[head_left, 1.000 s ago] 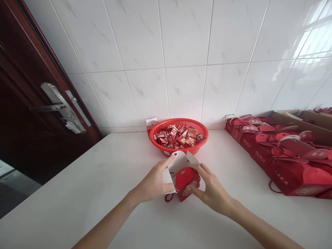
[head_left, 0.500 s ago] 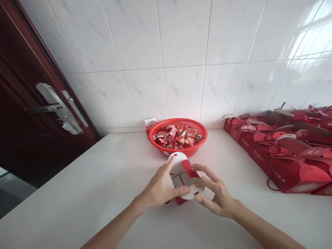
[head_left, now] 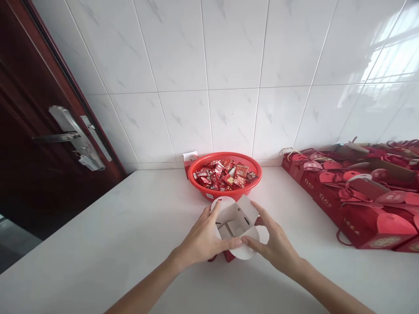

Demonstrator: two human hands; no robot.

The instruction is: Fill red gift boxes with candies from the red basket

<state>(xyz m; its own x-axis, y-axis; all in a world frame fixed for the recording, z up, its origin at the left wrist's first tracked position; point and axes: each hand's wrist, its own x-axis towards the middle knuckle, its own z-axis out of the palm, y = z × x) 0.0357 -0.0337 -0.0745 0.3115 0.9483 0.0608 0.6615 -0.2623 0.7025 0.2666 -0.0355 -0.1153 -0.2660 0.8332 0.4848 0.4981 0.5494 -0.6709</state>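
Observation:
A small red gift box (head_left: pixel 231 219) with a white inside stands on the white table, its top flaps spread and its inside showing. My left hand (head_left: pixel 204 235) grips the left side, thumb across the front flap and fingers on the back left flap. On the right, my right hand (head_left: pixel 276 244) holds the box too, with its thumb on the front flap and fingers at the raised right flap. Just behind the box sits a red plastic basket (head_left: pixel 225 195) heaped with red-wrapped candies (head_left: pixel 225 175).
Rows of closed red gift boxes (head_left: pixel 327 196) with cord handles line the right side. Another red box (head_left: pixel 190 162) stands partly behind the basket. A tiled wall (head_left: pixel 176 126) backs the white table (head_left: pixel 131 226). On the left is a dark red door (head_left: pixel 29 122).
The right flap, folded with its red outside showing before, now stands outward and reveals the white inside. My right hand's fingers have closed in on the box; my left hand stays about put.

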